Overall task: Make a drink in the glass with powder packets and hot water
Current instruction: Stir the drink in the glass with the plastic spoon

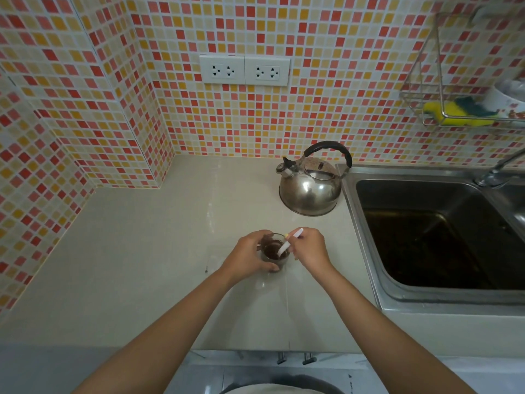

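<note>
The left hand (246,255) wrapped the glass (275,253) on the counter (147,251) before the kettle (311,184); the right hand (309,247) pinched a white packet (287,244) angled into its brown contents

Shiny metal kettle (310,186), glossy counter (159,251)

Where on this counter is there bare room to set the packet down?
The counter lies bare left of the glass, out to the tiled wall, and behind it toward the sockets. It is tighter on the right, where the kettle and sink sit close.
</note>
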### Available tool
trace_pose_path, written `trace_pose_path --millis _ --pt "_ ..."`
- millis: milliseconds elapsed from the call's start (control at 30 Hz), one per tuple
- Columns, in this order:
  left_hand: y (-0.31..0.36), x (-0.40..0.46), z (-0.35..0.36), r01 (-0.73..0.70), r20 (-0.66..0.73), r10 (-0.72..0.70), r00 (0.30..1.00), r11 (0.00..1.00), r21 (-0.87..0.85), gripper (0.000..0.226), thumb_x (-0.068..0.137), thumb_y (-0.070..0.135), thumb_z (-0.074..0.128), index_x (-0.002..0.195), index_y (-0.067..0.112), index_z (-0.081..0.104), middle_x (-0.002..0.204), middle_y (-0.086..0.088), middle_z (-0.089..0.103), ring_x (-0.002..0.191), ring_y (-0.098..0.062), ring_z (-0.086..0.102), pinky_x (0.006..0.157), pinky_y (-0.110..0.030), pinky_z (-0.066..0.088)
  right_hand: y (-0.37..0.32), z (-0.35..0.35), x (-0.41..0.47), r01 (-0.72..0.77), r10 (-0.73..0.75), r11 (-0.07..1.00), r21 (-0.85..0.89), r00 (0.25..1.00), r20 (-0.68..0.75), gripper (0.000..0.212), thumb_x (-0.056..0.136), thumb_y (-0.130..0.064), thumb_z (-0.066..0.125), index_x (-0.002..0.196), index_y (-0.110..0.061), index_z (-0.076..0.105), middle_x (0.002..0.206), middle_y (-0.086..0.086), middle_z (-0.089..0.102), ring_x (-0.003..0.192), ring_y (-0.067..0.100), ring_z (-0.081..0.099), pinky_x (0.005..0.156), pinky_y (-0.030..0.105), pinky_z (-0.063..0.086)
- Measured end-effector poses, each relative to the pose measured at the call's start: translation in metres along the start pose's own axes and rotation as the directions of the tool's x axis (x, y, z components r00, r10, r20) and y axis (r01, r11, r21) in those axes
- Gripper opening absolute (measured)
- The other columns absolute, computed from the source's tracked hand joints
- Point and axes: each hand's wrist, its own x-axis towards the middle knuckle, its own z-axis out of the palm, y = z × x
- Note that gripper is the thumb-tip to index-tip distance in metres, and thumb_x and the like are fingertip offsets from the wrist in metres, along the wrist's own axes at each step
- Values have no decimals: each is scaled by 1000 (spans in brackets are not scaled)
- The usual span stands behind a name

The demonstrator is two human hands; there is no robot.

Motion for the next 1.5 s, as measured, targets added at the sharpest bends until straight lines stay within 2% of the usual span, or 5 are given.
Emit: trace_pose_path --millis 167,433,633,1333,1500 --pt "0 0 0 18 3 -18 1000 999 -26 87 52 16 93 130 17 55 126 -2 63 115 -15 61 104 -30 48 -12 -14 0 25 -14 989 149 997 -71 23 84 -7 59 64 -17 66 54 -6 58 37 0 52 48 23 39" --pt "2 -1 -1 10 5 -10 1000 1000 9 84 51 22 93 127 19 57 125 0 63 114 -17 61 104 -37 49 -15 -13 -4 318 -286 923 -216 943 168 14 87 -16 60 80 -14 71 77 6 70 74 20 63 68 30 50" --pt "3 -2 -1 6 -3 -6 1000 1000 27 81 53 23 92 126 23 57 125 2 63 116 -17 61 104 -32 48 -1 2 -5 130 -126 989 -64 990 57 14 86 -14 62 75 -8 69 66 7 64 59 19 57 64 35 50" --pt "4 -3 0 37 -8 -37 999 999 2 87 54 22 93 132 18 54 131 -3 61 120 -21 59 106 -40 47 -1 1 -3 160 -163 972 -171 987 -2 18 90 -16 57 77 -6 67 67 3 62 65 19 58 64 29 45" --pt "3 -2 0 22 -6 -22 1000 1000 -3 87 52 20 93 129 19 55 128 -2 62 117 -18 60 105 -35 48 -3 1 -3 -11 11 1000 22 1000 4 17 86 -7 56 79 0 70 54 1 58 50 13 51 58 27 42"
